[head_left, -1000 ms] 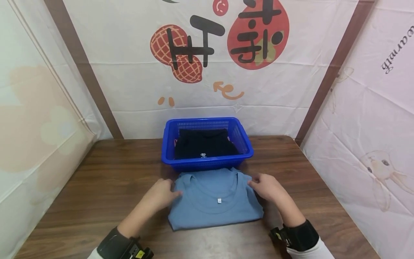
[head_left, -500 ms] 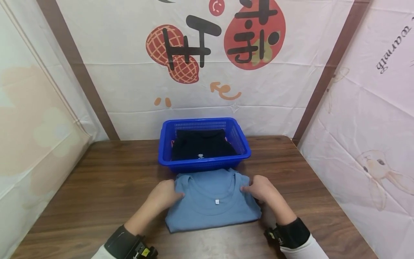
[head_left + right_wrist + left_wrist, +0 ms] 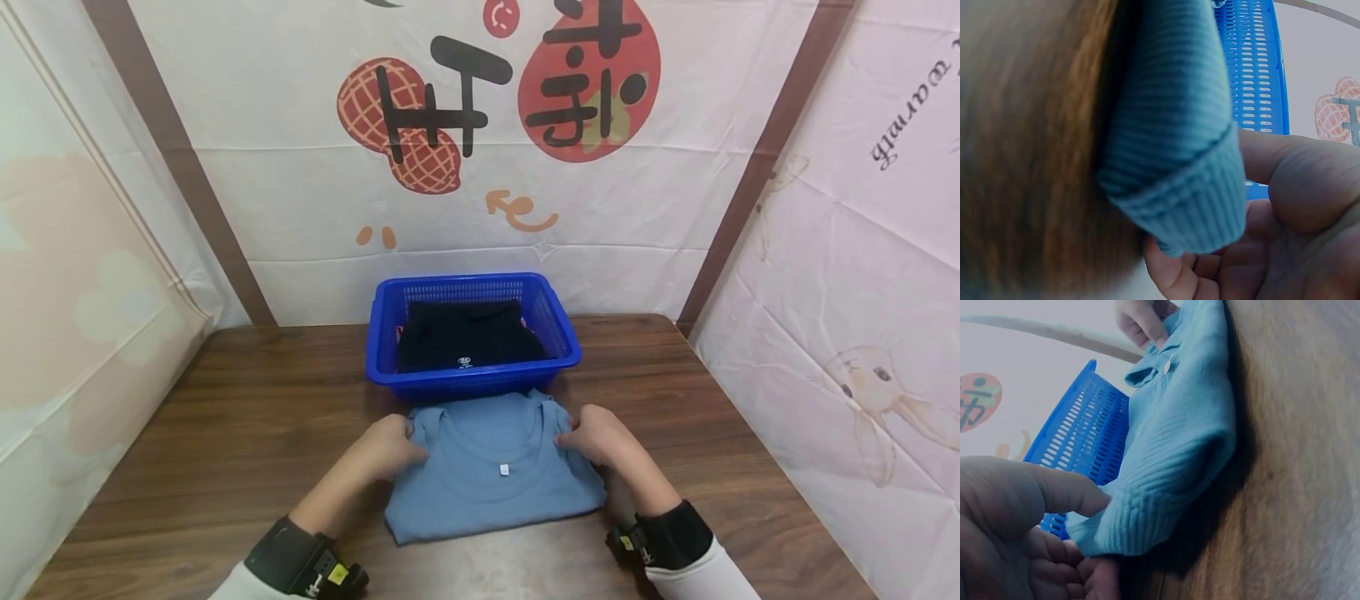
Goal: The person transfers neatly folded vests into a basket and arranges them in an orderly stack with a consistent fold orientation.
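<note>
A folded blue knit shirt [image 3: 491, 483] lies on the table just in front of the blue basket, its round neckline and small white tag facing up. At its left edge my left hand [image 3: 386, 448] pinches the fabric, thumb on top and fingers curled below, as the left wrist view shows at the ribbed edge [image 3: 1138, 519]. My right hand [image 3: 597, 435] grips the opposite edge the same way; in the right wrist view its thumb and fingers close around the ribbed band [image 3: 1191, 200].
The blue plastic basket [image 3: 472, 379] stands at the back of the wooden table [image 3: 285, 392] with a folded black garment [image 3: 468, 333] inside. Printed white cloth [image 3: 300, 208] hangs behind the table and along both sides.
My right hand has moved slightly left and in onto the shirt's edge, and my left hand has closed on its side. The shirt stays nearly in place; the head view has shifted a little.
</note>
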`<state>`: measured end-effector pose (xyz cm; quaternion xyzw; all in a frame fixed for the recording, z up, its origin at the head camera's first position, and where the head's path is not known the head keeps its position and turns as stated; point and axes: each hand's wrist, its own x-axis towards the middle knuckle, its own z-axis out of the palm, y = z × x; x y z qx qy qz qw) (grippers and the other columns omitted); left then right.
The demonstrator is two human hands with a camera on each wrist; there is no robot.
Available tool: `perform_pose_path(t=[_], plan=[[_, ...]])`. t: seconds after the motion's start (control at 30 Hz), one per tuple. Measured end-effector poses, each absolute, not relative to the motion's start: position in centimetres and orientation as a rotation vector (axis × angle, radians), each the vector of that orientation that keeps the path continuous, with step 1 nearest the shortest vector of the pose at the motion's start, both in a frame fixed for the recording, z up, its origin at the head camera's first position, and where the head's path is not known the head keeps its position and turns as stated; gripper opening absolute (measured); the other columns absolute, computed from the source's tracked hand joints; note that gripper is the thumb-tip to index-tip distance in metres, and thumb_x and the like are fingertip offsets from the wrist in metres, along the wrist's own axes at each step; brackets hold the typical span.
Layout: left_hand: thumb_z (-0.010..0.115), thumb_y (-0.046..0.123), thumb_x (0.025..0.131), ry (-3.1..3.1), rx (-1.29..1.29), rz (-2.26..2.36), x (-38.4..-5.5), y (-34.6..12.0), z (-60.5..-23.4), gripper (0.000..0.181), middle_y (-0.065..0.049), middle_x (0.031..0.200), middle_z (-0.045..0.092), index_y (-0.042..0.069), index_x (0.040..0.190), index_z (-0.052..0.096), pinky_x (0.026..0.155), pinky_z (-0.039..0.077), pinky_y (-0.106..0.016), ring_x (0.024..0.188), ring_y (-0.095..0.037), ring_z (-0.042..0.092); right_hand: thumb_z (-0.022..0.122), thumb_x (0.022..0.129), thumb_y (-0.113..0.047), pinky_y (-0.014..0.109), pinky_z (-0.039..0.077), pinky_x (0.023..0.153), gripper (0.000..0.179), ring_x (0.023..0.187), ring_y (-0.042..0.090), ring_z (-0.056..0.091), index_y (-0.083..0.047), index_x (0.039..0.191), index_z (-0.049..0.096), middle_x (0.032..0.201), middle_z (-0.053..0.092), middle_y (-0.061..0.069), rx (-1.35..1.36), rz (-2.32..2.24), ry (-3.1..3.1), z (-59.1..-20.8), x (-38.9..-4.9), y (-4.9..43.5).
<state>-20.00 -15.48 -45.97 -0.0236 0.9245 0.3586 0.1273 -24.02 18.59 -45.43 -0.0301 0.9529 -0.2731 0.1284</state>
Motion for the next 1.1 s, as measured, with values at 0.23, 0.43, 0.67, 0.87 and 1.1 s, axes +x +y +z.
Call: perform_pose_path(t=[0.23,0.43,0.67,0.87,1.1], plan=[[0.074,0.012,0.087,2.703,-0.002,1.076,-19.9,-15.4,-45.7,0.019,-0.007,0.079,0.052,0.006,0.087,0.056,0.056,0.044,-0.032,0.066,-0.022,0.054,0.079,0.085,-0.028,0.028,0.031,0.045,0.046,0.048,0.013,0.037,-0.018,0.059,0.043,0.055,0.036,-0.006,-0.136,-0.906,2.785,-45.7,-24.2,18.7],[0.078,0.014,0.086,2.680,-0.075,1.100,-19.7,-15.5,-44.9,0.042,-0.016,0.096,0.062,-0.011,0.113,0.057,0.061,0.054,-0.035,0.079,-0.025,0.060,0.078,0.087,-0.025,0.027,0.027,0.047,0.047,0.050,0.012,0.032,-0.017,0.060,0.041,0.056,0.032,-0.006,-0.180,-1.036,2.721,-45.9,-24.5,18.9],[0.076,0.008,0.088,2.511,-0.164,1.278,-19.9,-15.9,-45.0,0.045,-0.023,0.110,0.064,-0.017,0.120,0.056,0.063,0.062,-0.045,0.091,-0.028,0.065,0.075,0.091,-0.025,0.026,0.031,0.045,0.040,0.047,0.012,0.036,-0.016,0.065,0.046,0.057,0.034,-0.005,-0.154,-1.101,2.614,-46.2,-24.5,19.2],[0.073,0.007,0.091,2.443,-0.166,1.325,-19.9,-16.1,-44.9,0.034,-0.020,0.107,0.062,-0.012,0.114,0.058,0.069,0.062,-0.049,0.093,-0.029,0.065,0.074,0.092,-0.023,0.028,0.041,0.046,0.030,0.051,0.013,0.040,-0.014,0.072,0.053,0.062,0.038,-0.003,-0.143,-1.157,2.590,-46.3,-24.4,19.4],[0.073,0.011,0.094,2.394,-0.176,1.342,-19.7,-16.4,-43.7,0.050,-0.026,0.125,0.059,-0.014,0.132,0.050,0.076,0.061,-0.051,0.104,-0.032,0.064,0.072,0.094,-0.023,0.026,0.029,0.045,0.030,0.050,0.012,0.031,-0.013,0.073,0.052,0.061,0.033,-0.004,-0.136,-1.237,2.523,-46.0,-24.5,19.5]])
